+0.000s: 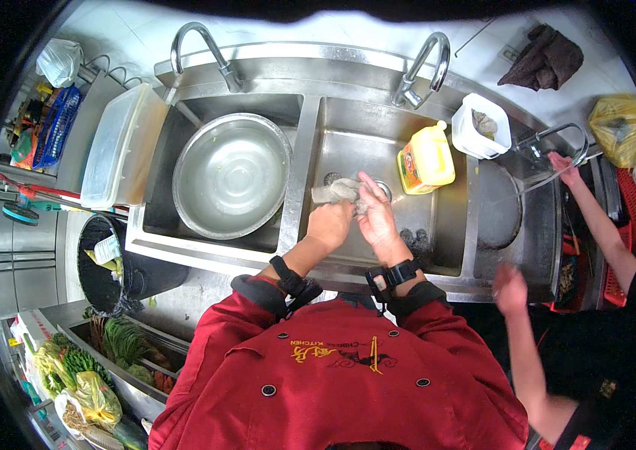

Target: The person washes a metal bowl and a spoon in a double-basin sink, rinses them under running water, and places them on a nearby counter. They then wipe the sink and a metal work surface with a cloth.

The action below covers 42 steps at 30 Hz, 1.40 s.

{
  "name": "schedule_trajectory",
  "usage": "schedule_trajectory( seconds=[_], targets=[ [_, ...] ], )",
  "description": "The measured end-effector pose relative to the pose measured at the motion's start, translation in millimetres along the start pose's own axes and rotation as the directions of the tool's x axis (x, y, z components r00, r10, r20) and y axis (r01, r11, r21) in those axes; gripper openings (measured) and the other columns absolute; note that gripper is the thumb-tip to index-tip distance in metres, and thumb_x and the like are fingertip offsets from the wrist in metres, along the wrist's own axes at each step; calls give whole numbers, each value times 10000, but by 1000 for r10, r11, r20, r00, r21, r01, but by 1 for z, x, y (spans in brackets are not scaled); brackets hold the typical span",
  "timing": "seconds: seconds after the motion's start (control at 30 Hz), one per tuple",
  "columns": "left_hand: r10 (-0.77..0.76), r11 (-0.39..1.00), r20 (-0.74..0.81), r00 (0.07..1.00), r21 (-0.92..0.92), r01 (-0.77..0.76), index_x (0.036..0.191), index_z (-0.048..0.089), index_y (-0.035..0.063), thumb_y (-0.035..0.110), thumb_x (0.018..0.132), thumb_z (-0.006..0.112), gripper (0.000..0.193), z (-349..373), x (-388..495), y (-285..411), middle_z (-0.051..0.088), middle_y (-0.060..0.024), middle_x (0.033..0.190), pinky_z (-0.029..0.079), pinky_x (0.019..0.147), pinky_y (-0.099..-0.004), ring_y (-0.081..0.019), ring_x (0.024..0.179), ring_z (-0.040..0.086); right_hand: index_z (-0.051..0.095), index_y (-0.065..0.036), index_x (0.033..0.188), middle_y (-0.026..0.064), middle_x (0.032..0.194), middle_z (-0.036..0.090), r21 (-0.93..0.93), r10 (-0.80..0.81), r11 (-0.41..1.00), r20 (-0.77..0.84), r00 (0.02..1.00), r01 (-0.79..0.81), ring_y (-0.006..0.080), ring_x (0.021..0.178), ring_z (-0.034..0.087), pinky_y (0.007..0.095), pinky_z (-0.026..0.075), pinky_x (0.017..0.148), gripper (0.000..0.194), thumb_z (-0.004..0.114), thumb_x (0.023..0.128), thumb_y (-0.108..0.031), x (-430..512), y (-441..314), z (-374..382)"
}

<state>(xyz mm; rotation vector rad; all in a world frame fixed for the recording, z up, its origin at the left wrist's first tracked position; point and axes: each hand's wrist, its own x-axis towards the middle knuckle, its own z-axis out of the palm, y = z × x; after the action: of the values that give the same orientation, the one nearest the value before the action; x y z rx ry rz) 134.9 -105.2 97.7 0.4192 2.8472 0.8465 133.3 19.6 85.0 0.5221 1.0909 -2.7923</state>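
Note:
A crumpled grey-beige cloth [333, 190] is bunched between my two hands above the middle steel sink basin [351, 146]. My left hand [330, 224] is closed in a fist on it, and one end of the cloth sticks out to the left. Beside it, my right hand [378, 222] has its fingers straight, with part of the cloth against the palm. The hands partly hide the drain. A yellow plastic jug [426, 160] with a label stands in the same basin, right of my hands.
A large metal bowl of water [233, 174] sits in the left basin. Faucets [422, 70] rise behind. A white tub [481, 128] stands on the right divider. At the right basin, another person's hands [512, 289] are near running water. A black bin [143, 261] and vegetables [81, 365] lie left.

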Motion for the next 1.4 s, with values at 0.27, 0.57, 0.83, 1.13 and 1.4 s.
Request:
schedule_trajectory(
  seconds=[0.27,0.57,0.83,1.13,1.4],
  targets=[
    [80,997,-107,991,-13,-82,790,589,80,294,899,502,256,-21,-14,2,619,-181,695,479,570,-488,-383,649,606,634,-34,1099,59,1059,616,-541,-204,809,105,973,228,131,966,552,262,452,833,292,581,824,48,-1,-12,11],
    [127,991,-70,990,49,-123,733,579,68,305,890,523,290,-40,-22,-9,613,-176,677,484,551,-472,-378,638,605,620,-17,1074,63,1003,656,-875,-256,341,266,929,344,120,865,595,257,478,778,221,584,856,-2,1,-7,-16],
    [-19,986,-113,993,-168,0,746,586,42,226,873,546,227,-22,-18,-30,611,-195,717,477,610,-463,-405,693,594,605,-13,1105,50,1080,600,-771,-342,594,18,940,231,116,982,534,256,429,859,257,586,911,-179,-4,-2,-32],
    [68,893,99,993,-450,-16,838,582,41,148,878,475,157,13,-30,-32,596,-156,618,491,588,-398,-291,575,616,626,12,1020,29,924,624,-505,-214,858,-179,960,97,98,838,557,237,438,770,195,636,870,-111,-6,23,-36],
    [31,795,496,868,-539,279,811,579,23,171,909,461,213,13,-27,-12,572,-70,551,459,538,-325,-156,514,573,625,-22,909,8,834,599,-314,-207,943,-303,930,108,95,787,524,244,416,737,181,615,898,-203,2,24,-73]
  ],
)
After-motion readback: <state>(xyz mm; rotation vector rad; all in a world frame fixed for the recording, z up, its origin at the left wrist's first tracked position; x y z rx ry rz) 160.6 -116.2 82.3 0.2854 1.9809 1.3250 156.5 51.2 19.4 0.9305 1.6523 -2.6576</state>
